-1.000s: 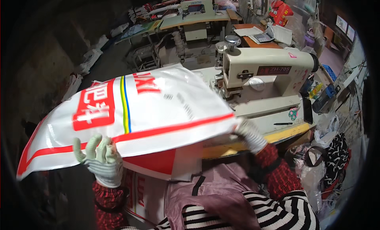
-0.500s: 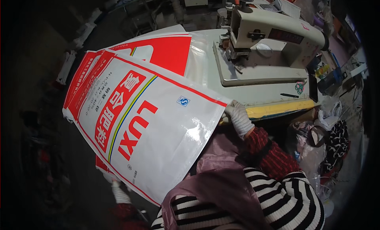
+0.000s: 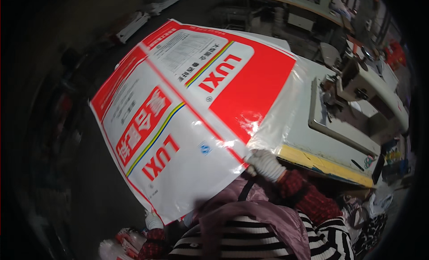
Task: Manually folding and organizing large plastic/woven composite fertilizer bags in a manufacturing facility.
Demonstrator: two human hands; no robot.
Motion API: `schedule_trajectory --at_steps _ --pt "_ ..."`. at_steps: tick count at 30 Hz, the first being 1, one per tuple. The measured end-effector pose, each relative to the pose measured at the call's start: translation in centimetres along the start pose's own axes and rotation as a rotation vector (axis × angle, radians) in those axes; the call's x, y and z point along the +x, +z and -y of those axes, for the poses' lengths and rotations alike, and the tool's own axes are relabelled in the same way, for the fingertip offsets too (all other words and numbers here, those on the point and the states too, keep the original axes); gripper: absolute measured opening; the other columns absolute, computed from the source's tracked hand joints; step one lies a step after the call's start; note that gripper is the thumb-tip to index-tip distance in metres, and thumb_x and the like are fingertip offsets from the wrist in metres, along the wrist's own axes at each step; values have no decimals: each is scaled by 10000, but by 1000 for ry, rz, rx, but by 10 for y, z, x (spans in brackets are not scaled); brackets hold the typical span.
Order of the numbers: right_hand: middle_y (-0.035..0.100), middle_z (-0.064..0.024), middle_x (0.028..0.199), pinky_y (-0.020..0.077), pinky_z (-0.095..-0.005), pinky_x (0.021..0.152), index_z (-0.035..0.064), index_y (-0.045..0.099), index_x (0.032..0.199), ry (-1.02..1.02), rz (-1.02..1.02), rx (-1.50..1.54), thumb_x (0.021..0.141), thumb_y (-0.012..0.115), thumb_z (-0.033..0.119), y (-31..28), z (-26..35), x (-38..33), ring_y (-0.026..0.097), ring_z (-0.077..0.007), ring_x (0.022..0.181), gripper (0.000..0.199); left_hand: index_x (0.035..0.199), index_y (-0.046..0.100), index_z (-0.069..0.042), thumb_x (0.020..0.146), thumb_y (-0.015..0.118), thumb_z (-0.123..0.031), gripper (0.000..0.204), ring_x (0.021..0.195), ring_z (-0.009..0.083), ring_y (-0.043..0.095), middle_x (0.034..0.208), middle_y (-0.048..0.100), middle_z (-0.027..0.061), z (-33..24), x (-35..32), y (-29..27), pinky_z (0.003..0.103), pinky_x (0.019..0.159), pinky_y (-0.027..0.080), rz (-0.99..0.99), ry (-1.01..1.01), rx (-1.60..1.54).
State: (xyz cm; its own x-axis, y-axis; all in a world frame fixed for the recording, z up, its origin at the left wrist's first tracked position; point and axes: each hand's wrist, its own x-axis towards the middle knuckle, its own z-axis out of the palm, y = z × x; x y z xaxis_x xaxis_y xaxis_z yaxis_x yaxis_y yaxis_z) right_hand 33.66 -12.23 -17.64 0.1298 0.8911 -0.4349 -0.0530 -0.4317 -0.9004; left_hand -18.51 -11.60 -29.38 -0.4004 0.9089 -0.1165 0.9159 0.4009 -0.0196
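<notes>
A large red-and-white printed sack (image 3: 178, 166), glossy and creased, spreads slantwise in front of me, its lower part against my lap side. My right hand (image 3: 267, 165), in a whitish knit glove, is closed on the sack's near right edge, by the table corner. Down at the bottom left corner of the sack, my left hand (image 3: 153, 220), gloved too, pinches the edge; some fingers are hidden behind it. A clear plastic liner (image 3: 280, 112) sticks out past the sack's right end and lies on the sewing table (image 3: 299, 135).
An industrial sewing machine (image 3: 375, 94) stands on the table to the right. Near its front lie a dark pen (image 3: 357, 164), small scissors (image 3: 368, 162) and a dark phone-like slab (image 3: 378, 169). Yellow material (image 3: 321, 165) covers the table's front edge. Plastic bundles (image 3: 123, 244) sit at lower left.
The sack has opened out flatter, showing more of its red printed panel. My left hand has come up and right to its near corner. The view has turned, shifting the sewing machine right.
</notes>
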Motion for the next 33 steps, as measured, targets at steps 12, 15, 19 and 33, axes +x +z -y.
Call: schedule_trajectory --at_steps 12,15,19,33 --pt "623 -113 649 457 -410 597 41 630 851 -40 66 -816 909 476 254 68 -91 107 582 -277 584 269 1133 613 -7 919 393 -243 387 1114 353 564 1220 555 247 62 18 98 458 895 482 491 -145 72" --pt "650 -131 714 472 -429 676 44 648 863 -175 53 -1199 869 516 258 61 -108 117 613 -304 668 252 1117 583 26 838 543 -342 464 1067 422 558 1133 571 286 12 22 84 463 873 478 442 58 -221" --pt "655 -136 736 476 -434 690 47 652 881 -193 25 -1170 861 523 261 53 -122 114 619 -307 689 251 1162 558 16 831 552 -341 488 1053 418 563 1126 579 259 -29 30 60 464 854 483 626 100 -69" --pt "672 -157 893 494 -430 770 65 655 1005 -81 133 -1008 829 564 257 -18 -67 0 639 -316 843 276 1081 561 7 716 661 -43 381 975 333 554 1055 576 175 -475 -40 -175 407 840 461 -279 1494 -811"
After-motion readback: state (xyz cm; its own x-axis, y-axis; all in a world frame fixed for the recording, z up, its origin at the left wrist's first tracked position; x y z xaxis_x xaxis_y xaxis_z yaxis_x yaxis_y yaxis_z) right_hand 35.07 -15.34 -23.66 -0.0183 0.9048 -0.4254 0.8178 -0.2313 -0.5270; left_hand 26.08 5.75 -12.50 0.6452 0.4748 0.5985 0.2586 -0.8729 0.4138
